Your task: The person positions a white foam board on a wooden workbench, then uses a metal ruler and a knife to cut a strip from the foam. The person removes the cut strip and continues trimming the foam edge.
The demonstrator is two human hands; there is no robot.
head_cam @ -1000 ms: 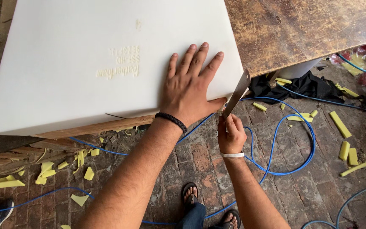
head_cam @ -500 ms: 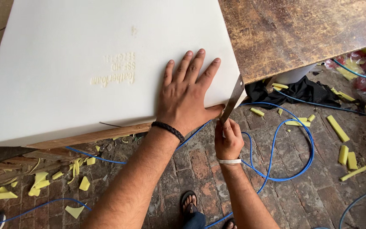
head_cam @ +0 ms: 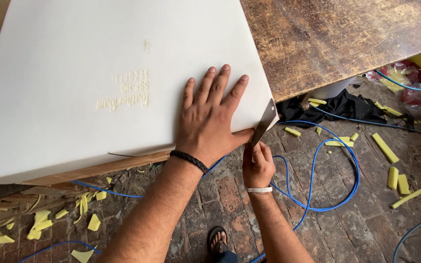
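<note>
A worn wooden table carries a white foam slab, above a scrap-strewn brick floor

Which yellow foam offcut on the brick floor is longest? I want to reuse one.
The thin yellow strip lying diagonally at the far right edge, beside two short upright-looking blocks; the other offcuts are short chunks and small slivers.

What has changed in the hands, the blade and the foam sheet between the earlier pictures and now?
The right hand has drawn the blade nearer along the side edge of the white foam sheet, close to its near corner; the view has shifted a little too. Nothing was picked up or let go. The left hand still presses flat on the foam, and the right hand still grips the blade.
</note>
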